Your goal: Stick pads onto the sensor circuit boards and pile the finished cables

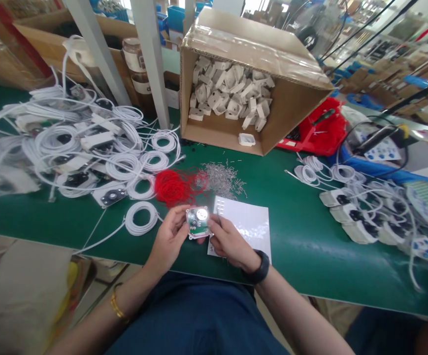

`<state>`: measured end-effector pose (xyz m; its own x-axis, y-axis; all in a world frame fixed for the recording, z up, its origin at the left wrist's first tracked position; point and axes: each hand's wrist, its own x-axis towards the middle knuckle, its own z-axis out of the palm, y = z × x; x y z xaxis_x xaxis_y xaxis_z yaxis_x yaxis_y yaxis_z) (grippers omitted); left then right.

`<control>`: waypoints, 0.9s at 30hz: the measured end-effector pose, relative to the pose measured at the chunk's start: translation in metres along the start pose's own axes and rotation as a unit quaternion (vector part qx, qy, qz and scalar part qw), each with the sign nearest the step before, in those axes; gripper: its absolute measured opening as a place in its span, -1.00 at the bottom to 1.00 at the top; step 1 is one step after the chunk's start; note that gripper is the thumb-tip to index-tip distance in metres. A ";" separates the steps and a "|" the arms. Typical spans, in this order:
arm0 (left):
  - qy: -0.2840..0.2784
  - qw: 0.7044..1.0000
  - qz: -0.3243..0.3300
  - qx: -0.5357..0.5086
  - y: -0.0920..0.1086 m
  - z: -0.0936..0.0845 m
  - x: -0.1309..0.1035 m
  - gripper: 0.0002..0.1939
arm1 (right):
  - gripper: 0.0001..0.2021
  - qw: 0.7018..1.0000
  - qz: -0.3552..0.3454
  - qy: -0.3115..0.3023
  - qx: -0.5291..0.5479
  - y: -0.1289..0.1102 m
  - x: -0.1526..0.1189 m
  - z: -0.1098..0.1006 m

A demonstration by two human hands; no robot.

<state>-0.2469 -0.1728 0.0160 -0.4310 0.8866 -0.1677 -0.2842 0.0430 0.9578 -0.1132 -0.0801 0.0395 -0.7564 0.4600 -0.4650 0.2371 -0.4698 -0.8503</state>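
Between my hands, above the front of the green bench, is a small white cover with a green circuit board [198,223] and a shiny round part facing up. My left hand [170,235] grips its left side between thumb and fingers. My right hand [229,238] is closed at its right edge, thumb on top; its curled fingers hide what lies under them. A coil of white cable [140,218] rests just left of my left hand. Beneath my right hand lies a white sheet [252,222] with a glossy surface.
Red wires [171,188] lie beside a heap of small metal screws or pins [223,178]. Behind them an open cardboard box [291,103] holds many white housings [232,88]. Cabled units are piled at left [97,140] and right [354,217]. A red bin [328,125] stands beside the box.
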 end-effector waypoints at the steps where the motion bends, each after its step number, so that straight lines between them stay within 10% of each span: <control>1: -0.016 1.000 0.007 0.009 0.001 -0.001 0.000 -0.61 | -0.66 1.000 0.004 -0.018 0.016 -0.002 -0.001 -0.001; 11: -0.049 0.995 -0.002 0.086 -0.002 -0.002 -0.001 -0.22 | -0.62 0.999 0.001 -0.015 -0.034 -0.003 0.000 0.001; 17: -0.040 0.981 0.077 0.176 -0.026 -0.009 0.005 -0.27 | -0.86 0.936 -0.045 0.020 -0.347 -0.027 0.019 -0.039; 22: -0.033 0.968 0.132 0.210 -0.040 -0.011 0.007 -0.34 | -0.81 0.815 -0.161 0.214 -0.515 -0.086 0.101 -0.062; 27: -0.024 0.972 0.140 0.186 -0.042 -0.010 0.007 -0.36 | -0.80 0.775 -0.175 0.224 -0.564 -0.107 0.197 -0.034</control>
<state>-0.2470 -0.1730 -0.0277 -0.4041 0.9076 0.1142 0.1722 -0.0472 0.9839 -0.2670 0.0859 0.0305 -0.6670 0.7448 0.0185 0.6386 0.5844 -0.5007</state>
